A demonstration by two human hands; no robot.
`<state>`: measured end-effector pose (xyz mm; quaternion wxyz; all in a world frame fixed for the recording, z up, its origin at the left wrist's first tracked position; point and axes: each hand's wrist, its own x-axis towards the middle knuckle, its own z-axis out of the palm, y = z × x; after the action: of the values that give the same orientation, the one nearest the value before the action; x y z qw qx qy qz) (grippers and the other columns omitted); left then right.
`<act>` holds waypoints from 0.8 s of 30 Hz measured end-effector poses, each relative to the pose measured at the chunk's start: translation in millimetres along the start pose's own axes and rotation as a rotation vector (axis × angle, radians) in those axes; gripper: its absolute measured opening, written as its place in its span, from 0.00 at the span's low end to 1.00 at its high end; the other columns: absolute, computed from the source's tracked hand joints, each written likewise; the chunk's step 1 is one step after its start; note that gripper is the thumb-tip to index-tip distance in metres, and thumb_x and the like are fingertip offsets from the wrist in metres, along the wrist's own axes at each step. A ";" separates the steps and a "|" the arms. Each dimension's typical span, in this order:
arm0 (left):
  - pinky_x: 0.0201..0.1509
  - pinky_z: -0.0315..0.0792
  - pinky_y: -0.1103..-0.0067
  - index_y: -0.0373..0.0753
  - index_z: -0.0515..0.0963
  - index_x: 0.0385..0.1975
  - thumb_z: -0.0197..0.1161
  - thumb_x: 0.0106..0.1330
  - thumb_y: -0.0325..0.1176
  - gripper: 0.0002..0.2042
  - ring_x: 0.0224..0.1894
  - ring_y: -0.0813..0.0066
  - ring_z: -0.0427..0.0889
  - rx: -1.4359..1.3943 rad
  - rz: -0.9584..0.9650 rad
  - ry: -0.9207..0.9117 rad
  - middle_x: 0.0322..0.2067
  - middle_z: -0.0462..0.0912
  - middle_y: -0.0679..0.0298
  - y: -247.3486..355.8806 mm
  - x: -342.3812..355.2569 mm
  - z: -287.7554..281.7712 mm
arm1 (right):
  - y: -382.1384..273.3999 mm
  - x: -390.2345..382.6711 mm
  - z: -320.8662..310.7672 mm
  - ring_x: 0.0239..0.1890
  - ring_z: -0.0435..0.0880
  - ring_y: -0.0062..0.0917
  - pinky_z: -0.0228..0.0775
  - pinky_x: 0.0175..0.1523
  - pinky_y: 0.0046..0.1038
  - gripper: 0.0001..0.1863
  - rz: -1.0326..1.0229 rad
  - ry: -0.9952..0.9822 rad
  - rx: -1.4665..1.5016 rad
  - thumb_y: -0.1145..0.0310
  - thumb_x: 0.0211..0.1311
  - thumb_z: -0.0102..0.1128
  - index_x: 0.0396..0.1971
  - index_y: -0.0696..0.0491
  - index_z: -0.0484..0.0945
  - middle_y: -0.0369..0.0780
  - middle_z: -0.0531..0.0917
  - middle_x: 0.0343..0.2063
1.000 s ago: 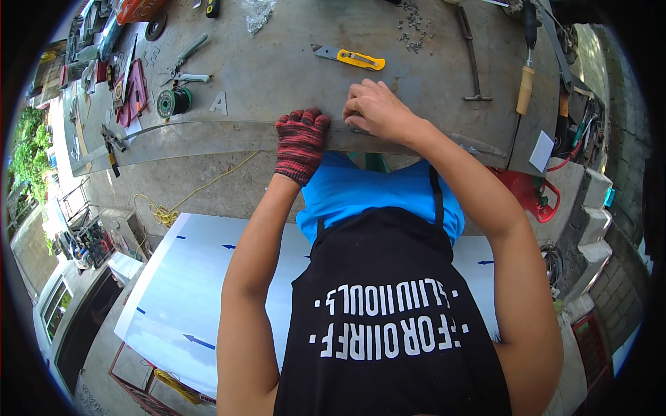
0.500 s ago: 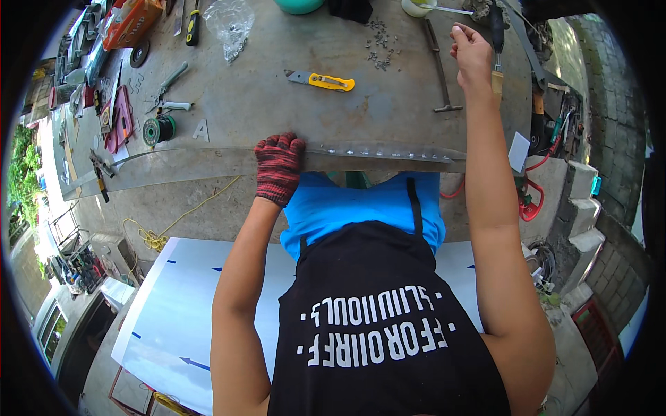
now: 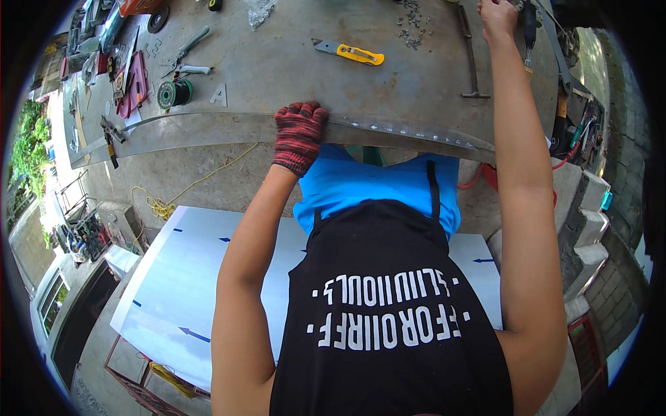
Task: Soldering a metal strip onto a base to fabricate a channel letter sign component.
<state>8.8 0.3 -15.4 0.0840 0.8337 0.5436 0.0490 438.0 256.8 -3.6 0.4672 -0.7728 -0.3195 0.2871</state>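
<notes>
My left hand (image 3: 300,137), in a red-and-black knit glove, is closed at the near edge of the metal table (image 3: 263,76). Its curled fingertips are hidden, so whatever they hold does not show. A long metal strip (image 3: 402,133) with small white marks runs along that edge, under and beside the glove. Bare, my right hand (image 3: 498,19) reaches to the far right at the top rim of the picture. Its fingers are bent together, partly cut off, and their contents cannot be made out. Left of it lies a T-shaped metal rod (image 3: 472,66).
A yellow utility knife (image 3: 359,54) lies mid-table, near scattered small metal pieces (image 3: 412,31). To the left are a wire spool (image 3: 175,93), pliers (image 3: 187,48) and pink-handled shears (image 3: 133,83). Behind me lies a large white sheet (image 3: 201,277) with blue arrows.
The view has shifted, so the table sits higher in the picture. My right hand has reached farther away, to the top rim. My left hand stays closed at the table edge.
</notes>
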 end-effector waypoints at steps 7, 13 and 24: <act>0.57 0.70 0.59 0.55 0.81 0.43 0.60 0.61 0.35 0.11 0.54 0.61 0.81 0.055 0.002 -0.047 0.50 0.84 0.67 -0.3 -4.0 -0.1 | -57.7 -37.5 -39.8 0.35 0.84 0.52 0.74 0.46 0.51 0.21 -0.415 -0.010 -0.409 0.60 0.69 0.67 0.43 0.67 0.84 0.60 0.85 0.34; 0.63 0.64 0.57 0.55 0.80 0.47 0.58 0.63 0.36 0.13 0.58 0.61 0.78 0.047 0.036 -0.045 0.54 0.80 0.65 1.0 3.4 4.7 | -77.0 -89.9 -64.0 0.28 0.81 0.47 0.73 0.40 0.47 0.17 -0.533 -0.321 -0.105 0.66 0.67 0.64 0.36 0.68 0.85 0.57 0.87 0.29; 0.60 0.68 0.59 0.57 0.82 0.46 0.59 0.64 0.37 0.12 0.56 0.63 0.80 0.108 0.044 -0.005 0.53 0.83 0.68 2.0 2.0 1.9 | -61.1 -238.9 -1.1 0.25 0.78 0.18 0.69 0.31 0.27 0.12 -0.399 -0.984 -0.332 0.65 0.72 0.64 0.42 0.60 0.86 0.36 0.82 0.24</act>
<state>11.7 1.2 -16.9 0.0392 0.8490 0.5265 0.0196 274.2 96.1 86.8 0.1801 -0.5354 -0.6812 0.4657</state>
